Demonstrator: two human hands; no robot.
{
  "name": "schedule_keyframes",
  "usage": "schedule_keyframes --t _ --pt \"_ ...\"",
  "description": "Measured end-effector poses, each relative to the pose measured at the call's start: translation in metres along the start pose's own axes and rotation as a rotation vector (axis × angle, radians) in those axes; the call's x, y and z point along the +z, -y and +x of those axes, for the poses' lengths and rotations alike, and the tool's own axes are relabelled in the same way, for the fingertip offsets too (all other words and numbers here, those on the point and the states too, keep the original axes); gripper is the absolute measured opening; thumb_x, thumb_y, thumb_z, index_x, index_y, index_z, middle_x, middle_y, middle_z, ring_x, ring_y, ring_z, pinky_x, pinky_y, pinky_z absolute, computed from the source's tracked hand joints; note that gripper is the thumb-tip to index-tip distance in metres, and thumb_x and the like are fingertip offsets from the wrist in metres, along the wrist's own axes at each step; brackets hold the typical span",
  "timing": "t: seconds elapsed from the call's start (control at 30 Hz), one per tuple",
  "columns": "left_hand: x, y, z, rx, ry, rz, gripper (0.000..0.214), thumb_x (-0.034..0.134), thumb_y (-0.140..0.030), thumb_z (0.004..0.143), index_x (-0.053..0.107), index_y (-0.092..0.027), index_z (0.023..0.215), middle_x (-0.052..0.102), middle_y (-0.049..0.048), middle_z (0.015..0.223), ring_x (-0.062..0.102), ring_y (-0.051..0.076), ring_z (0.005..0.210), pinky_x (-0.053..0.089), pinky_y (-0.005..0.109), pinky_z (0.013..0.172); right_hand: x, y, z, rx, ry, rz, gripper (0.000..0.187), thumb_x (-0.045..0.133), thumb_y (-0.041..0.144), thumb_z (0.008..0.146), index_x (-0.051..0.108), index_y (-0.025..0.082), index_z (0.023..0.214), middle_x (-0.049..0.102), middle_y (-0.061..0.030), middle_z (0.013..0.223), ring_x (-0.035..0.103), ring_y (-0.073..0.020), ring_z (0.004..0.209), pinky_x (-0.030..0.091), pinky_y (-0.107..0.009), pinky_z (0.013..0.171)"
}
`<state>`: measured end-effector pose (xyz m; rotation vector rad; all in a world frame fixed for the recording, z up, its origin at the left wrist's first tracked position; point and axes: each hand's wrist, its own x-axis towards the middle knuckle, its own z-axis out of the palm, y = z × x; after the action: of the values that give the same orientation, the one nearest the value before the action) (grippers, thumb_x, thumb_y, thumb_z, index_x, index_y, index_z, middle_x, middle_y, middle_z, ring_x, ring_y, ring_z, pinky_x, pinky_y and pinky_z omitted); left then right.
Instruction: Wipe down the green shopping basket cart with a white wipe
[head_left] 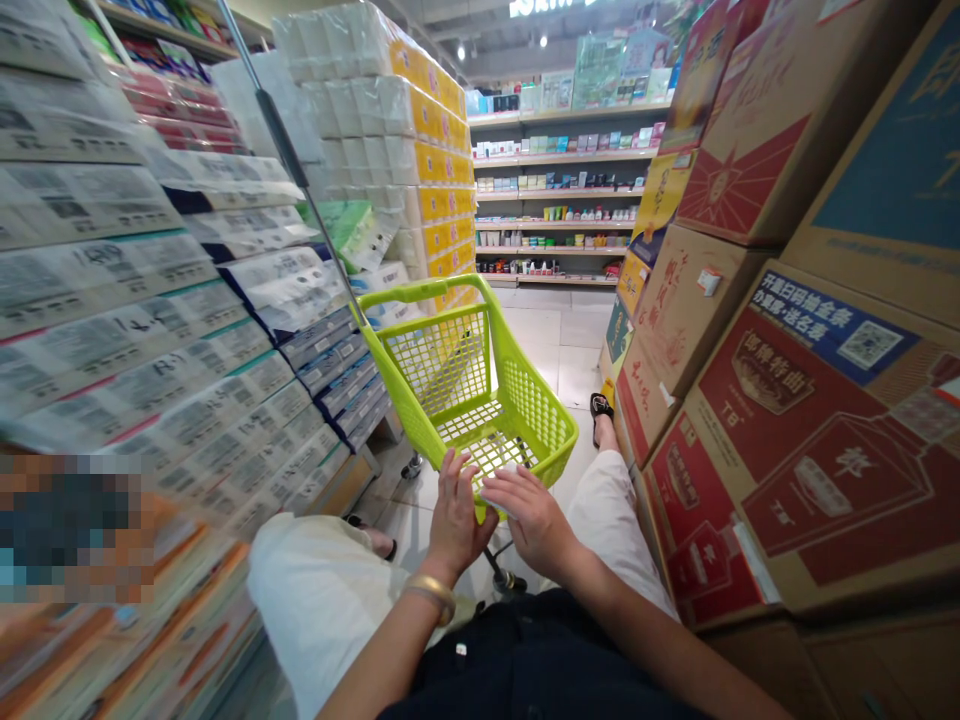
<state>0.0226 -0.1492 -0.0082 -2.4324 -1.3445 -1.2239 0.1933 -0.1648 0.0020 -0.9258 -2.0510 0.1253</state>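
Note:
A lime-green shopping cart basket (532, 400) with lattice sides stands right in front of me between my knees, and I see nothing inside it. My left hand (456, 515), with a gold bracelet (433, 596) at the wrist, is at the basket's near rim, its fingers bent over the edge and thumb below. Beside it, my right hand (531, 512) curls over the same rim. A small white, tissue-like piece (510, 472) shows at the right fingers; its far side is hidden. The cart's slanted metal pole has a grey grip (280, 138).
Stacked white paper packs (187, 340) line the left, with wrapped yellow-and-white rolls (427, 150) behind. Red-and-brown cartons (810, 440) rise close on the right. A tiled aisle (555, 325) leads to shelves (562, 190) of small goods. The lower left is blurred and pixelated.

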Motion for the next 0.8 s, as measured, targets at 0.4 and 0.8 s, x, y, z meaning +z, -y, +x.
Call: schedule_keyframes --t 0.4,0.8 --pt "-0.001 -0.002 0.0 -0.018 0.0 -0.013 0.055 0.06 -0.015 0.074 0.039 -0.017 0.124 0.043 0.0174 0.135 0.026 0.037 0.143 0.036 0.06 0.112 -0.009 -0.015 0.0 0.124 -0.141 -0.075 0.051 0.042 0.002 0.078 0.066 0.022 0.119 0.07 -0.0067 0.122 0.058 -0.0212 0.124 0.037 -0.049 0.113" --pt "-0.001 -0.003 0.001 -0.04 0.021 -0.02 0.061 0.06 -0.011 0.069 0.038 -0.019 0.125 0.043 0.0168 0.136 0.024 0.038 0.144 0.034 0.062 0.112 -0.023 -0.041 0.002 0.317 -0.279 -0.108 0.051 0.041 0.001 0.075 0.069 0.021 0.114 0.072 -0.0078 0.118 0.059 -0.024 0.123 0.033 -0.055 0.114"
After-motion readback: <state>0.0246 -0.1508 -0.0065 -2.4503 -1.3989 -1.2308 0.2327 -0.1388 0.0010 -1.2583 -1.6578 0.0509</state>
